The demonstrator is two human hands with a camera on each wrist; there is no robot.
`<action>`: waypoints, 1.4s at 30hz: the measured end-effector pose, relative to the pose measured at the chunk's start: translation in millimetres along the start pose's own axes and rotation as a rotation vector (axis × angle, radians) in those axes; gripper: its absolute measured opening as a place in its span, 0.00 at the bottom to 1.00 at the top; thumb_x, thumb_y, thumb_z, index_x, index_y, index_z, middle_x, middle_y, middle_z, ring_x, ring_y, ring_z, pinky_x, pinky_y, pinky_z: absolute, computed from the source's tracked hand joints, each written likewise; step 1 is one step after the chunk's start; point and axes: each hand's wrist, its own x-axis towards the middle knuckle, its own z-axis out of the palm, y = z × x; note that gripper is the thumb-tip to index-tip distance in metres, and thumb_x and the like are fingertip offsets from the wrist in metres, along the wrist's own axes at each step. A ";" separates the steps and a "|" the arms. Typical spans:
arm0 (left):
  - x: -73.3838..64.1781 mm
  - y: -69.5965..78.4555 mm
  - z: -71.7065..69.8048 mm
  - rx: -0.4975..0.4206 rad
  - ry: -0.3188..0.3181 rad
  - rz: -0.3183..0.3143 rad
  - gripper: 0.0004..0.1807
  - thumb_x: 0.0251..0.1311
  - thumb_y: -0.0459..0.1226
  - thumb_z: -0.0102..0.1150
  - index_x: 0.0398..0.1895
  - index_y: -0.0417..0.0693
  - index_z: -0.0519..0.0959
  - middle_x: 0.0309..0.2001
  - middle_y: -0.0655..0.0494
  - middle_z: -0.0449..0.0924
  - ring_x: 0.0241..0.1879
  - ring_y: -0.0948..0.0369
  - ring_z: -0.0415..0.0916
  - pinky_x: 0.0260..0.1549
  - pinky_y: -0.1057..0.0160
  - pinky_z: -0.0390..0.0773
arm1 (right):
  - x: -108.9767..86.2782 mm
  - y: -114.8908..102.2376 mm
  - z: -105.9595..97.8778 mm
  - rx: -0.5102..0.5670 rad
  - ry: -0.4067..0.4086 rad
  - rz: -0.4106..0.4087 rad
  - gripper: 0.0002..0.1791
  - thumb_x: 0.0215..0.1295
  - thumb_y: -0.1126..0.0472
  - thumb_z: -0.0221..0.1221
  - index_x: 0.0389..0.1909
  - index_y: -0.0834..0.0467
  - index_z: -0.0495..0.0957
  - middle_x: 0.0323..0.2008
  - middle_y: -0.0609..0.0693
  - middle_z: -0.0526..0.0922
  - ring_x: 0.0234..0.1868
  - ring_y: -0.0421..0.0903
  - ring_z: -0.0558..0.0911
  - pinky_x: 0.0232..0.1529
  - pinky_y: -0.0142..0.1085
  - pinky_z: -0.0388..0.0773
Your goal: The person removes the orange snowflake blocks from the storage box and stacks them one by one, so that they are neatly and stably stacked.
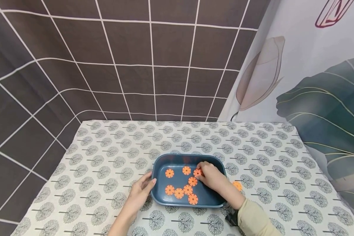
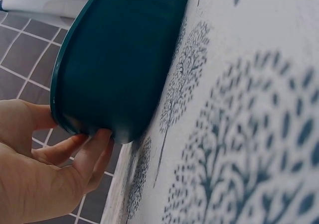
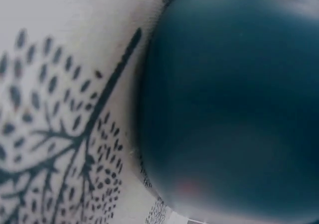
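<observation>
A dark blue rectangular plastic basin point(image 1: 206, 198) with rounded corners sits on the cloth. Inside lie several flat orange notched discs point(image 1: 179, 193), some touching in a bent row. My left hand point(image 1: 140, 190) holds the basin's left end, thumb at the rim and fingers against the outer wall, as the left wrist view shows of the hand point(image 2: 55, 169) too. Reaching over the basin's right side, my right hand point(image 1: 210, 176) pinches one orange notched disc point(image 1: 197, 173) at the upper end of the row. The right wrist view shows the basin's wall point(image 3: 229, 104) but not the hand.
Another orange disc point(image 1: 237, 186) lies on the cloth just outside the basin's right side, partly behind the right forearm. A tree-patterned cloth point(image 1: 106, 157) covers the table. Behind hangs a brown curtain with white grid lines point(image 1: 171, 78); a leaf-printed curtain point(image 1: 321, 98) hangs on the right.
</observation>
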 end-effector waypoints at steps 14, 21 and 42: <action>-0.7 -0.2 2.9 -0.007 -0.011 -0.003 0.33 0.67 0.45 0.49 0.68 0.35 0.56 0.64 0.32 0.61 0.63 0.43 0.63 0.57 0.50 0.71 | -3.0 4.8 -2.2 0.020 0.007 -0.055 0.12 0.46 0.66 0.69 0.31 0.66 0.79 0.23 0.48 0.71 0.21 0.39 0.65 0.19 0.27 0.62; -1.2 0.1 4.4 -0.009 -0.015 -0.003 0.33 0.67 0.45 0.48 0.68 0.34 0.56 0.63 0.32 0.62 0.62 0.43 0.65 0.56 0.52 0.73 | -4.7 5.9 -3.2 0.001 -0.028 -0.070 0.08 0.47 0.65 0.68 0.25 0.63 0.77 0.19 0.47 0.63 0.19 0.39 0.60 0.18 0.26 0.54; 0.3 -0.3 1.3 -0.007 0.016 -0.025 0.33 0.66 0.46 0.51 0.68 0.37 0.58 0.65 0.33 0.61 0.63 0.44 0.63 0.56 0.53 0.72 | -7.9 14.8 -46.1 -0.007 0.196 -0.158 0.17 0.48 0.66 0.68 0.41 0.67 0.81 0.32 0.53 0.82 0.30 0.43 0.79 0.30 0.33 0.80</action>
